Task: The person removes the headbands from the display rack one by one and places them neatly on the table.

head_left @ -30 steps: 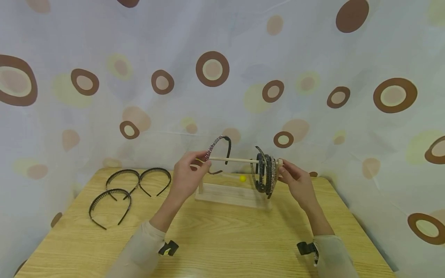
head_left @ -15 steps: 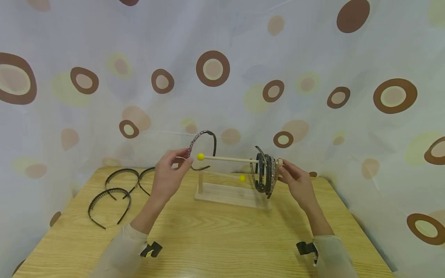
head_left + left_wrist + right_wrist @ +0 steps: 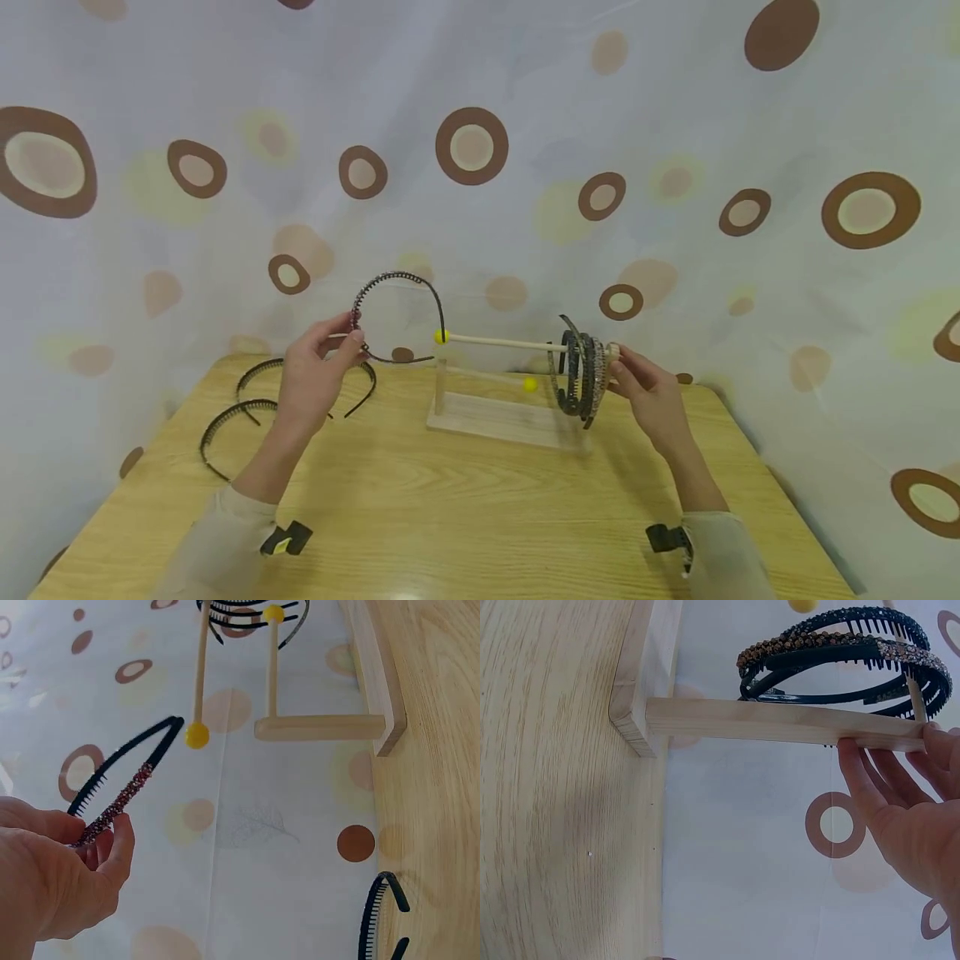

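Observation:
My left hand (image 3: 315, 367) pinches a headband (image 3: 124, 796) with small teeth inside and dark red and silver beads outside. It is held up left of a wooden stand (image 3: 495, 421). One tip of the headband overlaps the yellow ball (image 3: 196, 736) on the stand's upper rod (image 3: 502, 342) in the head view; the left wrist view shows a small gap between them. My right hand (image 3: 656, 404) grips the top of the stand's upright post (image 3: 780, 722). Close to that post, several dark, glittery headbands (image 3: 810, 649) hang bunched on the rod.
Black toothed headbands (image 3: 240, 406) lie on the wooden table (image 3: 480, 517) at the left, partly behind my left arm. A lower rod with a yellow ball (image 3: 530, 384) projects beneath the upper one. A patterned cloth (image 3: 525, 167) hangs behind the table.
My left hand has moved left with the beaded headband, from around the upper rod to past its yellow ball end. The headband has turned to show its teeth. My right hand keeps its grip.

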The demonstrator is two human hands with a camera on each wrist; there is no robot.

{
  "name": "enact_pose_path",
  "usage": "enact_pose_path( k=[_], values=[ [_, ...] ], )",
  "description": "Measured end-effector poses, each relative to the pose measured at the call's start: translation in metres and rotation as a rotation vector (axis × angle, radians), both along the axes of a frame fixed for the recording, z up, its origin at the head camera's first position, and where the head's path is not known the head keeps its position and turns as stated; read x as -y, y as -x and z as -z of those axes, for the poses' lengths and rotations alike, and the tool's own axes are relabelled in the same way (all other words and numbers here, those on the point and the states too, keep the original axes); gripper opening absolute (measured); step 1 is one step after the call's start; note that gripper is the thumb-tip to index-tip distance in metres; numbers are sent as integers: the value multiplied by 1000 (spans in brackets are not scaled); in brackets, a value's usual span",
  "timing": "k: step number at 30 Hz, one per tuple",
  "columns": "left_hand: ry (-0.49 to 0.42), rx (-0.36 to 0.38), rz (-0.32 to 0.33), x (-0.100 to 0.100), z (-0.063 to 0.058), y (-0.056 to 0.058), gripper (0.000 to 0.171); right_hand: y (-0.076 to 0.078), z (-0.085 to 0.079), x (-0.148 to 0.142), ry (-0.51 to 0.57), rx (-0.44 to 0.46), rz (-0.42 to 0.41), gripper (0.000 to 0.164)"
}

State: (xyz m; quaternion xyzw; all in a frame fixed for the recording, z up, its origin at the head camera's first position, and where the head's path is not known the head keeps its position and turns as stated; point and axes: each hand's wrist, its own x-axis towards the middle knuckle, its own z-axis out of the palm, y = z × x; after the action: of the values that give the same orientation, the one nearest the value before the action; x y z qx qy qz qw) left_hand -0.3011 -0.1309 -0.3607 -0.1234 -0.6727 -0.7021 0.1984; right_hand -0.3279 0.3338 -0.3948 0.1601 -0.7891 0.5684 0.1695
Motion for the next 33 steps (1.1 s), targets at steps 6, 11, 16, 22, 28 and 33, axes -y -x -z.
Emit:
enact_pose_path(
  k=[6, 11, 16, 22, 28, 33],
  values=[
    [-48, 54, -16, 18, 5, 1, 44, 0, -1, -2, -10, -10, 1, 51],
    [-19, 60, -44, 31, 12, -3, 43, -2, -5, -5, -18, -8, 28, 50],
    [87, 72, -57, 52, 26, -6, 44, -2, -6, -7, -31, -17, 22, 50],
    [461, 119, -41, 79, 45, -5, 40, 0, -4, -7, -35, -23, 16, 52],
    [661, 193, 23, 95, 61, 3, 35, 2, 0, -4, -35, -10, 11, 54],
    [699, 282, 53, 102, 67, 11, 32, 2, 0, 1, -22, -6, 5, 53]
  ],
)
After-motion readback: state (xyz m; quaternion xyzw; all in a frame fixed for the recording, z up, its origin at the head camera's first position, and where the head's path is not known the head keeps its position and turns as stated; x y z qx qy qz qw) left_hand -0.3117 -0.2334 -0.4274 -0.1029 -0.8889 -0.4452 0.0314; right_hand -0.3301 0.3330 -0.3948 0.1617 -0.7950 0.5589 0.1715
